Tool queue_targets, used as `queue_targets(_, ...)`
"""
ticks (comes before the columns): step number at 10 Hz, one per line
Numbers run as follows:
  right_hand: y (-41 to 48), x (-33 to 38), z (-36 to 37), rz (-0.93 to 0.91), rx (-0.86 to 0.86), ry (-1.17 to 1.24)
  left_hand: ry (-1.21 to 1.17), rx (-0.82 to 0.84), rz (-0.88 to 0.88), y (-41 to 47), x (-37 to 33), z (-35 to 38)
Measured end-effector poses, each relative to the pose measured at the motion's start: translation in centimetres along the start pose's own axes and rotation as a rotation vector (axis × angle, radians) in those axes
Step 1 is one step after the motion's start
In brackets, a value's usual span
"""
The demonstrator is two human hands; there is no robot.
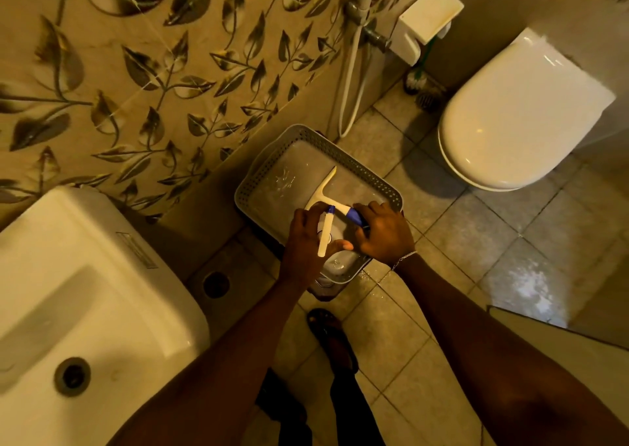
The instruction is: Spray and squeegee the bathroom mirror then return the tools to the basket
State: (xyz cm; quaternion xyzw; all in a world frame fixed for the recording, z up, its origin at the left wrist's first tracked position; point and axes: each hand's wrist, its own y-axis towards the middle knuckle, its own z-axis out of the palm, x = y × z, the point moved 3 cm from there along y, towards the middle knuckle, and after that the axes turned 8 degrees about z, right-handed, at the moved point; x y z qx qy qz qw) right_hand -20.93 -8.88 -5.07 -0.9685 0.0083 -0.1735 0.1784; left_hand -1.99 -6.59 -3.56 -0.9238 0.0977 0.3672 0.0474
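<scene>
A grey perforated basket stands on a low dark stool by the wall. Over its near end, my left hand grips a clear spray bottle with a white trigger and a blue nozzle; the bottle's lower part sits inside the basket. My right hand is closed around the blue handle of a squeegee. The squeegee's pale blade lies across the basket floor and points toward the wall. Most of the handle is hidden under my fingers.
A white washbasin fills the lower left, next to the leaf-patterned wall. A closed toilet stands at the upper right, with a brush and a hose beside it. A floor drain and my sandalled foot are near the stool.
</scene>
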Motion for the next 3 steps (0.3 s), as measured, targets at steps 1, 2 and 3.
queue_targets(1, -0.5, 0.1, -0.2, 0.009, 0.009, -0.013, -0.04, -0.005, 0.003, -0.5, -0.3, -0.5)
queue_targets(2, -0.9, 0.1, -0.4, 0.017, 0.022, -0.073, -0.016, 0.042, -0.005, -0.7, -0.1, -1.5)
queue_targets(3, -1.4, 0.3, -1.3, 0.045, 0.05, -0.076, 0.062, 0.09, 0.011, -1.3, 0.2, -2.8)
